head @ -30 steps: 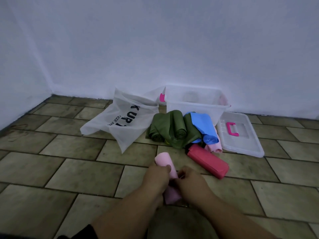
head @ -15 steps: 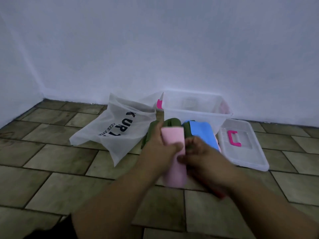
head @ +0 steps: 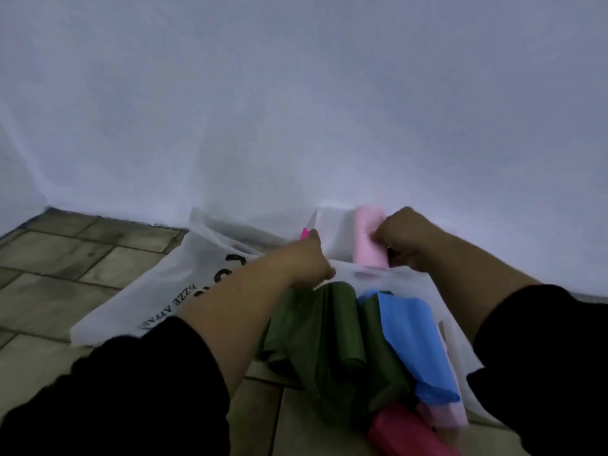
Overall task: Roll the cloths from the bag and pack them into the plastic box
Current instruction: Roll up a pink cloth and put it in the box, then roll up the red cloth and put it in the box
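Right hand [head: 399, 236] clamped on the pink rolled cloth [head: 369, 240], holding it upright inside the clear plastic box [head: 332, 230] by the white wall [head: 296, 93]. Left hand [head: 301, 263] at the box's near rim, fingers curled – whether it grips the rim I cannot tell. In front of the box on the tiled floor [head: 65, 258]: green rolled cloths [head: 316, 334], a blue roll [head: 418, 343], a red roll [head: 401, 432] – touching one another. White printed bag [head: 184, 284] lies left of the box, just beside the green rolls
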`<state>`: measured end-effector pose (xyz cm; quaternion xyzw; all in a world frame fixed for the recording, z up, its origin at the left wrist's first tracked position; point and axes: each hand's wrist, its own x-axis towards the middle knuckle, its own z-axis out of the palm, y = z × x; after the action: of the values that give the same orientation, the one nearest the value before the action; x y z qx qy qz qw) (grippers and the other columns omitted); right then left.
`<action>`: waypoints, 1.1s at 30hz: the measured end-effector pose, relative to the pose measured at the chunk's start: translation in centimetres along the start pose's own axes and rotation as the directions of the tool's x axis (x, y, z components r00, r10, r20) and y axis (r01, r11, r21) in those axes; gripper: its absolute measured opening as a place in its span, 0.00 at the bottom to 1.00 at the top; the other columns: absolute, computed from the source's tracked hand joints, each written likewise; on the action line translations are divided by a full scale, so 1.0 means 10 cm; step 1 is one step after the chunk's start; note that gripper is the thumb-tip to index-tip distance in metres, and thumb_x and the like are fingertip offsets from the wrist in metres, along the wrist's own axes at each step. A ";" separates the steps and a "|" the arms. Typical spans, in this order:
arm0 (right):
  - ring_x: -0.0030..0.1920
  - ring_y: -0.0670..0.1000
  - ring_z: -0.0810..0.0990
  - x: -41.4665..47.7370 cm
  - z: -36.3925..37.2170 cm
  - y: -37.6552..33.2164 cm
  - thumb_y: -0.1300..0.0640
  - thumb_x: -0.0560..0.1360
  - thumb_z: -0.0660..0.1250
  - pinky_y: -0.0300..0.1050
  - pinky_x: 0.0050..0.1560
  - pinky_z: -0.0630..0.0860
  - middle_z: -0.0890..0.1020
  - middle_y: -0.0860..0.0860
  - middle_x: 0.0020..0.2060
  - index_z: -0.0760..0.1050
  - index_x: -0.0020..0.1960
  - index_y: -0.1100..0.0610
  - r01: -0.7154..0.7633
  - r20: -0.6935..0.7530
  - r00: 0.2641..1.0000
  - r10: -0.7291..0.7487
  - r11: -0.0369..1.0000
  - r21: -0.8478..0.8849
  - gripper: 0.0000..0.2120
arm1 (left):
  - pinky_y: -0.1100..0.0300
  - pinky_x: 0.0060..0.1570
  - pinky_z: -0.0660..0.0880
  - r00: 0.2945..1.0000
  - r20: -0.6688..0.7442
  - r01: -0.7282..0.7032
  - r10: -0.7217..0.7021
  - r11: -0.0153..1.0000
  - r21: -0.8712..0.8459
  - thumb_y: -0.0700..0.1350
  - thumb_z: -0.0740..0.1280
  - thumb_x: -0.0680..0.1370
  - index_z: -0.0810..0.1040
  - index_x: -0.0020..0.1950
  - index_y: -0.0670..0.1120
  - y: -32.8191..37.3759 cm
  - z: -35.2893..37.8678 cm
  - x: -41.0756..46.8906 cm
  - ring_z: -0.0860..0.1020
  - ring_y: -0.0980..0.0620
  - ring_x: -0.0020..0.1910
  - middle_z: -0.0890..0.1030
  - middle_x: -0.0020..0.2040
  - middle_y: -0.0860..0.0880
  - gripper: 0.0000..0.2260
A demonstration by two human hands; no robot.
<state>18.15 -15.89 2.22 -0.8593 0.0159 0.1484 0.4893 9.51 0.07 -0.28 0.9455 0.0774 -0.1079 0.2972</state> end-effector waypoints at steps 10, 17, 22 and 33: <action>0.58 0.60 0.75 0.60 0.66 0.05 0.60 0.76 0.64 0.52 0.57 0.73 0.76 0.61 0.57 0.75 0.59 0.64 0.110 0.253 0.960 0.117 0.675 -0.729 0.13 | 0.49 0.65 0.66 0.997 -0.046 -0.060 0.063 0.997 0.056 0.56 0.58 0.80 0.40 0.78 0.51 -0.16 0.13 0.16 0.68 0.41 0.69 0.59 0.77 0.43 0.34; 0.65 0.59 0.72 0.66 0.52 0.07 0.53 0.78 0.62 0.55 0.66 0.68 0.71 0.57 0.69 0.69 0.70 0.58 0.151 0.362 0.903 0.230 0.618 -0.771 0.22 | 0.44 0.69 0.60 0.997 -0.072 -0.027 0.032 0.997 0.073 0.56 0.58 0.80 0.40 0.78 0.52 -0.16 0.17 0.18 0.63 0.42 0.73 0.58 0.77 0.45 0.34; 0.66 0.56 0.72 0.22 0.32 -0.03 0.54 0.79 0.62 0.47 0.60 0.69 0.72 0.57 0.68 0.70 0.69 0.56 0.292 0.266 0.952 -0.149 0.697 -0.655 0.20 | 0.43 0.70 0.61 0.997 -0.071 -0.008 0.020 0.987 0.159 0.57 0.57 0.80 0.41 0.78 0.51 -0.12 0.14 0.16 0.64 0.41 0.72 0.59 0.77 0.44 0.33; 0.42 0.44 0.79 -1.83 -0.40 1.31 0.47 0.68 0.67 0.42 0.45 0.76 0.81 0.45 0.42 0.77 0.45 0.45 0.187 0.270 0.962 0.027 0.655 -0.733 0.07 | 0.65 0.42 0.72 0.957 0.008 -0.272 0.291 0.903 -0.332 0.54 0.66 0.76 0.79 0.52 0.56 -0.08 0.17 -1.04 0.81 0.59 0.44 0.83 0.49 0.54 0.07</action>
<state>-0.69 -28.28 -1.90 -0.9572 -0.1485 0.2298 0.0941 -0.92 -1.13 0.55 0.8807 -0.0516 -0.0768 0.4646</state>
